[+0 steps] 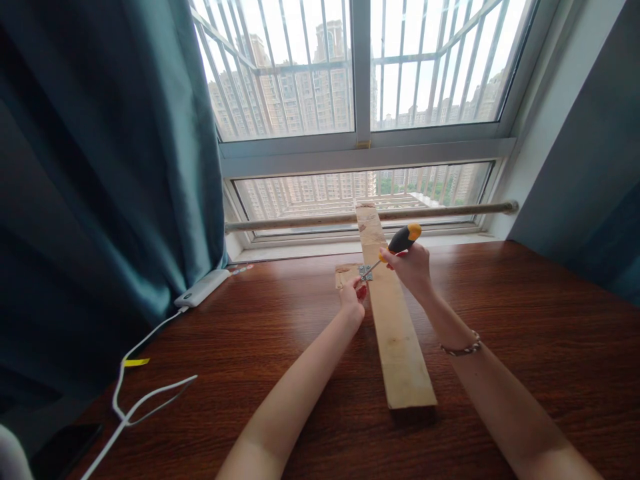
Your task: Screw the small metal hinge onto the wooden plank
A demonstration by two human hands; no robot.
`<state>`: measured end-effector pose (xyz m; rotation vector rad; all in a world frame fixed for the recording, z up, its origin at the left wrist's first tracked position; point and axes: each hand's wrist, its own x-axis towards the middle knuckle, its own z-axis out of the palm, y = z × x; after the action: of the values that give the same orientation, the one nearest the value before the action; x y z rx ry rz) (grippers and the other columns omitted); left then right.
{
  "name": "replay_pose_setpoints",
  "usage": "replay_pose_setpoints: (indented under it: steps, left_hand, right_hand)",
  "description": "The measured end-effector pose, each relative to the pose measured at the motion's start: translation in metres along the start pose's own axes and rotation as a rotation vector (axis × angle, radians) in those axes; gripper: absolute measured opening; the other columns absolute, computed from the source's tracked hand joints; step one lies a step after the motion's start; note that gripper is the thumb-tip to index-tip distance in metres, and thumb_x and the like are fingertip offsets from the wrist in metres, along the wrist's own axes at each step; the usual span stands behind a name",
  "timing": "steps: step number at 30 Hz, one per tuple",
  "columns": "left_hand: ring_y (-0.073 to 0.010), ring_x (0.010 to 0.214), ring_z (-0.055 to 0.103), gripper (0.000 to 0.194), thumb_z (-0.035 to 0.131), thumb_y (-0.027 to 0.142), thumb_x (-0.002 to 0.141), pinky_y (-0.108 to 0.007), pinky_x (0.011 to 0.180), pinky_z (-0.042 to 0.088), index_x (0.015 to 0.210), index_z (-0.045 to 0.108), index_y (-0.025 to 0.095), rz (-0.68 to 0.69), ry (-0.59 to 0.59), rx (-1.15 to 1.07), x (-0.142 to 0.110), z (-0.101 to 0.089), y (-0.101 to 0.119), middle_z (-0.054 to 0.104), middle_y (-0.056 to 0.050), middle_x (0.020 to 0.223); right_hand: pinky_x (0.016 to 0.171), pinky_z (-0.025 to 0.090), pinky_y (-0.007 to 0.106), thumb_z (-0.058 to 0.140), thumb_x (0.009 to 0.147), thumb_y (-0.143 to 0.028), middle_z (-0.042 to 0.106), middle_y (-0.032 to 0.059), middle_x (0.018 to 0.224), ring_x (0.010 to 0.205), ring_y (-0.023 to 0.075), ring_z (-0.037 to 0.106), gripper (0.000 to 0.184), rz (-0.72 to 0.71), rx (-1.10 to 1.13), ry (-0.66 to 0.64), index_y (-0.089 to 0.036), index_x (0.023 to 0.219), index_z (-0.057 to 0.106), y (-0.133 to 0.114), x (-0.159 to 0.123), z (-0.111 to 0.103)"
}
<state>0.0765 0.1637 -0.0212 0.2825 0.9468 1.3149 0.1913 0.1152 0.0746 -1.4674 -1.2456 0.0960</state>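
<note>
A long pale wooden board (397, 333) lies lengthwise on the table, its far end reaching up by the window rail. Beside it on the left is a shorter wood piece (344, 275), partly covered by my fingers. A metal hinge (367, 272) with screws spans the two pieces. My right hand (413, 267) is closed around a screwdriver (401, 239) with a black and yellow handle, held at a slant, its tip at the hinge. Close to that tip, my left hand (353, 297) has its fingers pinched together at the hinge's edge; what they grip is hidden.
A white power strip (203, 288) with a white cable (120, 387) lies at the table's left. Dark blue curtains (165, 167) hang beside it. A metal rail (300, 222) crosses the window behind the brown table (525, 320). A dark flat object (67, 450) sits at the lower left.
</note>
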Motion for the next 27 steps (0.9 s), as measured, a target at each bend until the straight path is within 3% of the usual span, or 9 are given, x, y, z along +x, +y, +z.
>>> replay_pose_setpoints:
  steps: [6, 27]
  left_hand:
    - [-0.0082, 0.048, 0.052, 0.009, 0.064, 0.011, 0.066, -0.022, 0.053, 0.038, 0.064, 0.057, 0.015, 0.0, 0.027, 0.005, -0.0039, 0.0012, 0.0022, 0.059, 0.0, 0.059]
    - [-0.0071, 0.05, 0.049, 0.009, 0.061, 0.011, 0.068, -0.022, 0.055, 0.036, 0.063, 0.055, 0.016, -0.002, 0.064, 0.04, -0.0097, 0.0031, 0.0039, 0.057, 0.002, 0.058]
  right_hand:
    - [0.058, 0.049, 0.03, 0.065, 0.069, -0.042, 0.063, 0.0033, 0.047, 0.057, 0.024, 0.067, 0.028, -0.058, -0.04, -0.03, -0.02, 0.053, 0.056, -0.0052, -0.0019, -0.0031]
    - [0.055, 0.048, 0.029, 0.067, 0.068, -0.04, 0.065, 0.0034, 0.053, 0.056, 0.0225, 0.066, 0.024, -0.035, -0.028, -0.06, -0.019, 0.057, 0.061, -0.0066, -0.002, -0.003]
